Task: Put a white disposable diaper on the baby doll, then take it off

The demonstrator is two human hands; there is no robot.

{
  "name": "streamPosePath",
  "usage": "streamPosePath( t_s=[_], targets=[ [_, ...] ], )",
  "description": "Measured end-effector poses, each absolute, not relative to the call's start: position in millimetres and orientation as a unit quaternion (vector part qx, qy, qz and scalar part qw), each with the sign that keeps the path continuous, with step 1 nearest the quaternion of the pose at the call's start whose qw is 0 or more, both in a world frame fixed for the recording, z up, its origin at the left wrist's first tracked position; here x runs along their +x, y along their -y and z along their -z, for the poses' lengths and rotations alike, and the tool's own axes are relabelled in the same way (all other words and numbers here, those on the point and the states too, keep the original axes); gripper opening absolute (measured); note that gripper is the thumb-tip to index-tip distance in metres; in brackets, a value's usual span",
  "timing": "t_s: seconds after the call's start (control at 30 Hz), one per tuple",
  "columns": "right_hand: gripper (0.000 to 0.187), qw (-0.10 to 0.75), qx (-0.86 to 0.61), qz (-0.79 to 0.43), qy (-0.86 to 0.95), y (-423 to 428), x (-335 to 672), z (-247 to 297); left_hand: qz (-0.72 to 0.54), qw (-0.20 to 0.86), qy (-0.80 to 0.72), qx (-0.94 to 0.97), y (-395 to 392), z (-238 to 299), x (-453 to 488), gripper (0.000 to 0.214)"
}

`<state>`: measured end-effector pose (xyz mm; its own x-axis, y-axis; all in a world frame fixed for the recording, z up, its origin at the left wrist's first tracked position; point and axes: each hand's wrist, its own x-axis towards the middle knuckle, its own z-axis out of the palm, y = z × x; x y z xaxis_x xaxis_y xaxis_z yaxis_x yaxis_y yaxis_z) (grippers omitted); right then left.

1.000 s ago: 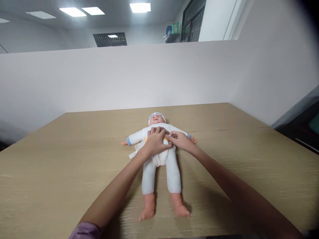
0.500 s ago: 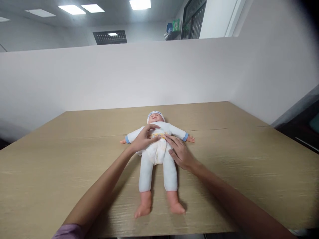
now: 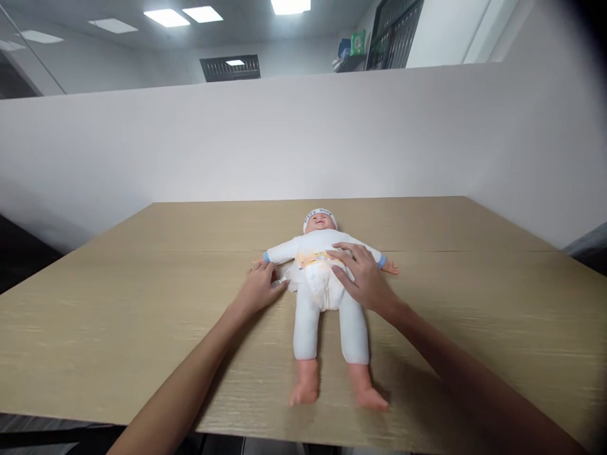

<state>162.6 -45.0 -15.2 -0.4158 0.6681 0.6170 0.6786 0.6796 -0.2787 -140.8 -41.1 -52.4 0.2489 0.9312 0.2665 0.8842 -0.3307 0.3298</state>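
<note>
A baby doll (image 3: pixel 307 325) in a white suit lies on its back, feet toward me and arms spread. Around its hips is a white diaper (image 3: pixel 325 287) with an orange-yellow printed waistband. On the doll's left-hand side in view, the diaper's side tab (image 3: pixel 293 277) sticks out over the tabletop. My left hand (image 3: pixel 260 287) pinches the outer end of that tab between thumb and fingers. With fingers spread, my right hand (image 3: pixel 364 278) rests on the diaper's front and waistband, holding nothing.
The doll lies on a wide wood-grain table (image 3: pixel 165 303). A white partition (image 3: pixel 265 139) rises behind the table's far edge and along the right. Dark objects (image 3: pixel 21 249) stand beyond the left edge.
My left hand has moved off the doll's belly to the side tab and grips it. My right hand has shifted up onto the diaper's front. The view has turned slightly left.
</note>
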Motion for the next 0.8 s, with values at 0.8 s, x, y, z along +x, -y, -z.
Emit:
streamPosePath(
  t_s=[0.8],
  targets=[
    [0.030, 0.278, -0.425, -0.060, 0.859, 11.8, 103.9, 4.6, -0.414, 0.477, -0.441, 0.638, 20.9, 8.6, -75.9, 0.048]
  ],
)
